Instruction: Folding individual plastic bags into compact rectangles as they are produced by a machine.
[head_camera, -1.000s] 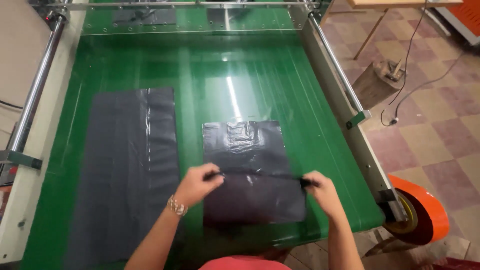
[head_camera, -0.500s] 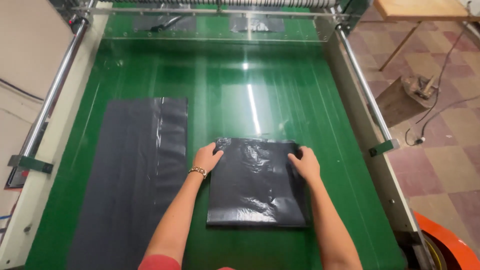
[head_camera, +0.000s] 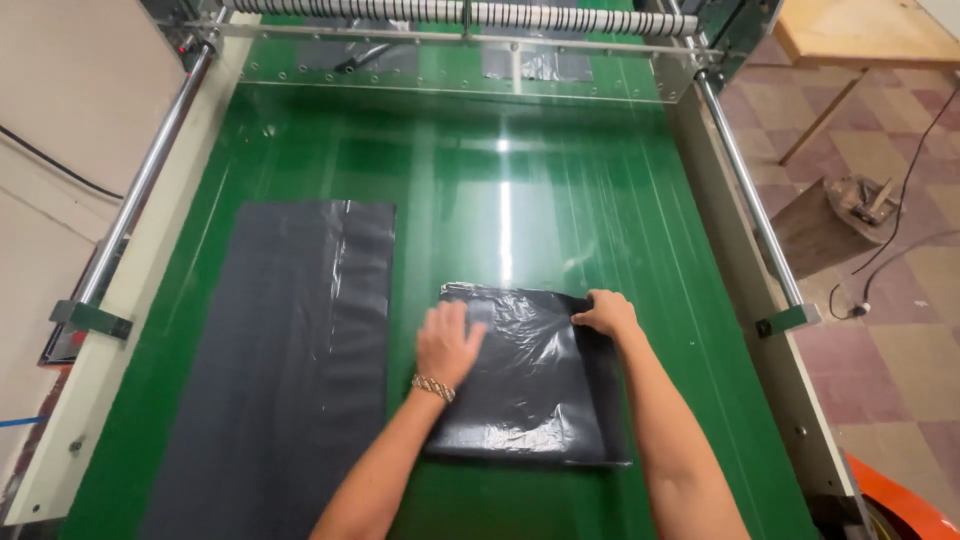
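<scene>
Both hands lay on a folded black plastic bag (head_camera: 535, 385) that rested flat on the green conveyor belt (head_camera: 560, 200), toward the near right part of it. Her or his left hand (head_camera: 449, 343), wearing a metal bracelet (head_camera: 433, 387) at the wrist, was opened flat with the fingers spread and pressed palm-down on the bag's left half, near its upper left corner. Over on the other side, the right hand (head_camera: 604, 314) sat at the bag's upper right corner, its fingers curled loosely over the top edge; whether they pinched the plastic or only pressed on it could not be told. Neither hand lifted anything; the bag stayed flat under them, its glossy surface wrinkled and catching the light.

To the left of the folded bag, apart from it across a strip of bare green belt, lay a long black plastic sheet (head_camera: 290, 370), unfolded and running lengthwise down the belt to the near edge of the view. Nothing lay between the hands and the bag. At the far end of the belt stood a white ribbed roller (head_camera: 470, 12) above a clear guard plate (head_camera: 460, 75). Shiny metal rails ran along each side: one on the left (head_camera: 150, 175), one on the right (head_camera: 745, 190). Beyond the right rail was a tiled floor (head_camera: 900, 300) with a wooden block (head_camera: 830, 215) and cables on it.
</scene>
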